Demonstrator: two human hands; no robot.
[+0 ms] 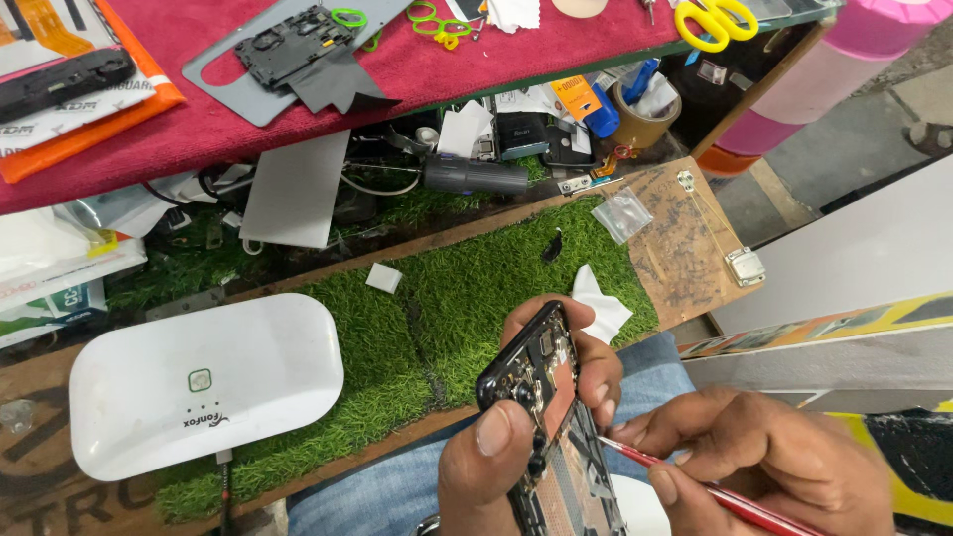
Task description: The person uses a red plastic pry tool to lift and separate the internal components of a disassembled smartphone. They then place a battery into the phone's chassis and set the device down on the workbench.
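My left hand [541, 417] has its grip closed around an opened black phone [541, 397], thumb pressed over the camera end and fingers curled behind its far edge, so the exposed inside faces me. The phone stands tilted over my lap, above blue jeans [397, 491]. My right hand [764, 462] pinches a thin red-handled tool [685, 476] between thumb and fingers; its tip sits at the phone's right edge (whether it actually touches, I cannot tell).

Just beyond the phone, a white scrap of tissue [599, 306] lies on a strip of green artificial turf [437, 298] that covers a low wooden table [685, 248]. To the left on the turf rests a rounded white box with a small green-ringed button [204, 382]. Farther off, a small clear plastic bag [622, 213] lies near the wood's bare corner. On the maroon-clothed shelf [447, 60] above sit yellow scissors [713, 20] and a black phone frame [293, 45].
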